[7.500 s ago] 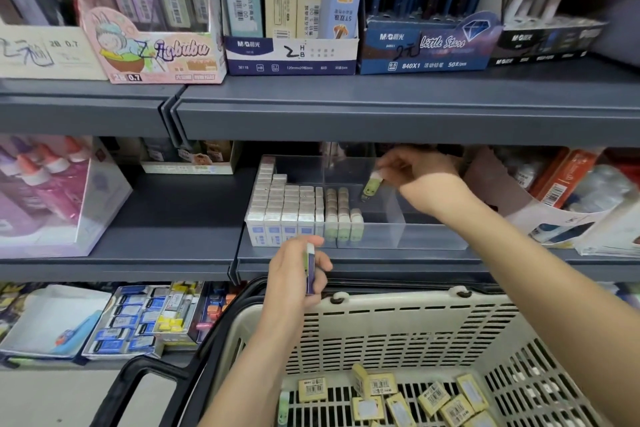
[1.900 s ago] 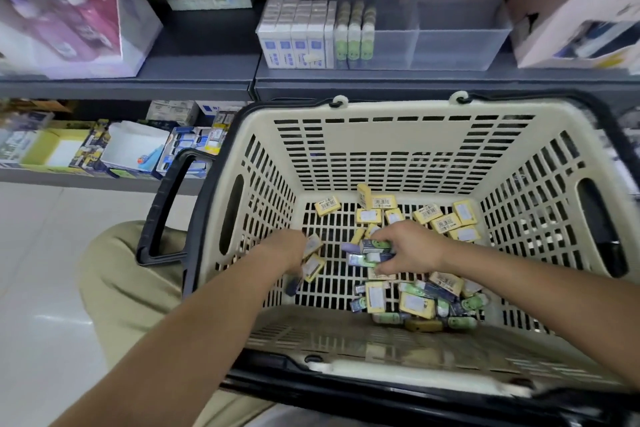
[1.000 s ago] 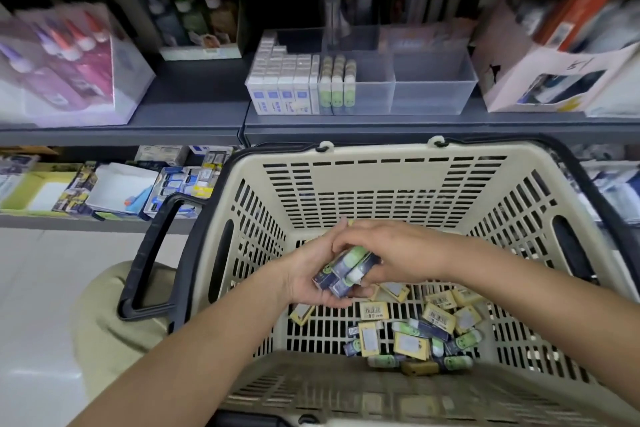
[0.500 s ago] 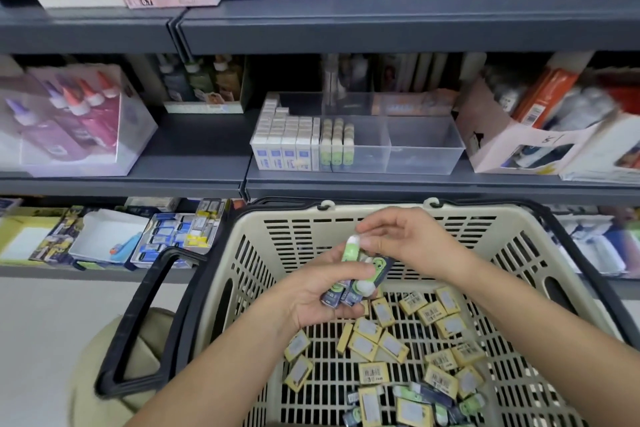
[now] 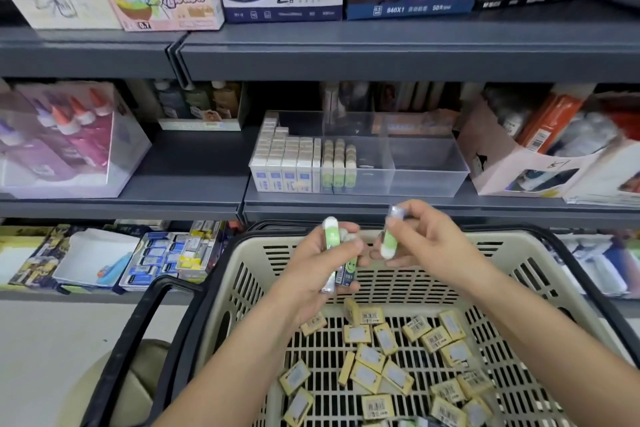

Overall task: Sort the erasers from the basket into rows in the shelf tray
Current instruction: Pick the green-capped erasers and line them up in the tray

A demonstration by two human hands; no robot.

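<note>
A cream basket [image 5: 388, 258] sits below me, with several yellow-wrapped erasers [image 5: 377, 362] scattered on its floor. My left hand [image 5: 317, 269] grips a small bunch of green and dark stick erasers [image 5: 333, 241] above the basket's far rim. My right hand [image 5: 426, 243] pinches one green stick eraser [image 5: 388, 241] upright, a little apart from the left hand. On the middle shelf stands the clear shelf tray [image 5: 426, 168]. Its left part holds rows of white erasers [image 5: 284, 158] and rows of green ones [image 5: 338, 163].
The tray's right compartment [image 5: 427, 163] holds nothing. A clear box of glue bottles [image 5: 65, 139] stands at left and open cartons [image 5: 540, 156] at right. The upper shelf [image 5: 381, 52] overhangs the tray. A black basket handle [image 5: 138, 333] sticks out at lower left.
My right hand has drawn one green eraser out of the bunch in my left hand and moved it right. Both hands have risen toward the shelf.
</note>
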